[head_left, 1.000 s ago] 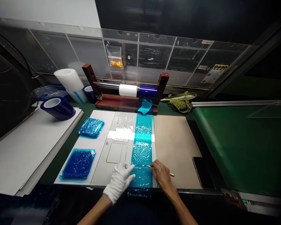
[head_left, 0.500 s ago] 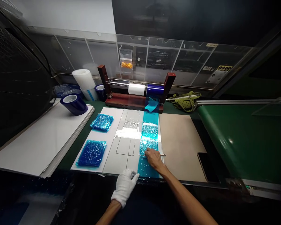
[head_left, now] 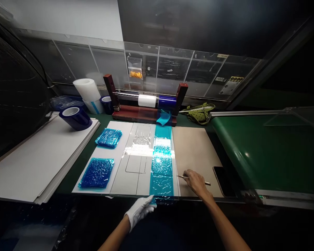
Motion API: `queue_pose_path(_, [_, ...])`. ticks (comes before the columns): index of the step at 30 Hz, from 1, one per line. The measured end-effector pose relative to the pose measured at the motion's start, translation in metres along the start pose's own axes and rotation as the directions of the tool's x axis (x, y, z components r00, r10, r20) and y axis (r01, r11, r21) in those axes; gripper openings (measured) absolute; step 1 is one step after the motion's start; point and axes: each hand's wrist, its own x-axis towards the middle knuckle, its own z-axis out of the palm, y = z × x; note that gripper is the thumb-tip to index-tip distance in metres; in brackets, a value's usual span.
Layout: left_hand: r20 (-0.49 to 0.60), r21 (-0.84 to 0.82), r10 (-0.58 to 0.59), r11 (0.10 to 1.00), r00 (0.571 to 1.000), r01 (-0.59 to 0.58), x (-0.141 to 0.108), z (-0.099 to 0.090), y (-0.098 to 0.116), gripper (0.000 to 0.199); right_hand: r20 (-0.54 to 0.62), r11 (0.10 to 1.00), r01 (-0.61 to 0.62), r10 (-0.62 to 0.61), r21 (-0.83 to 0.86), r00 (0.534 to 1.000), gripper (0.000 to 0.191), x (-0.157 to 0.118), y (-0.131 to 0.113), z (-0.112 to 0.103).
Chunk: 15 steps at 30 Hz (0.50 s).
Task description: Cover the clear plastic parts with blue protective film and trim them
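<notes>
Currently, your right hand (head_left: 195, 182) is closed around a slim tool (head_left: 207, 183) above the tan sheet (head_left: 191, 150), its tip just right of the blue film strip (head_left: 161, 186), whose long axis runs from the roller stand (head_left: 136, 112) toward you, roughly crosswise to the tool. Your gloved left hand (head_left: 140, 211) is nearer the strip's front end, at the edge of the worktop (head_left: 83, 157); whether its fingers pinch film cannot be determined
</notes>
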Motion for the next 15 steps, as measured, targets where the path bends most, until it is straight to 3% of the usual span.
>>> queue_pose_path(7, [-0.016, 0.177, 0.176, 0.969, 0.984, -0.17, 0.013, -0.006, -0.014, 0.036, -0.002, 0.968, 0.124, -0.127, 0.218, 0.992, 0.019, 0.036, -0.061, 0.018])
queue_pose_path(15, [-0.07, 0.278, 0.306, 0.92, 0.949, -0.276, -0.015, -0.036, -0.014, 0.038, 0.031, 0.97, 0.106, -0.115, 0.217, 0.993, 0.019, 0.05, -0.064, 0.03])
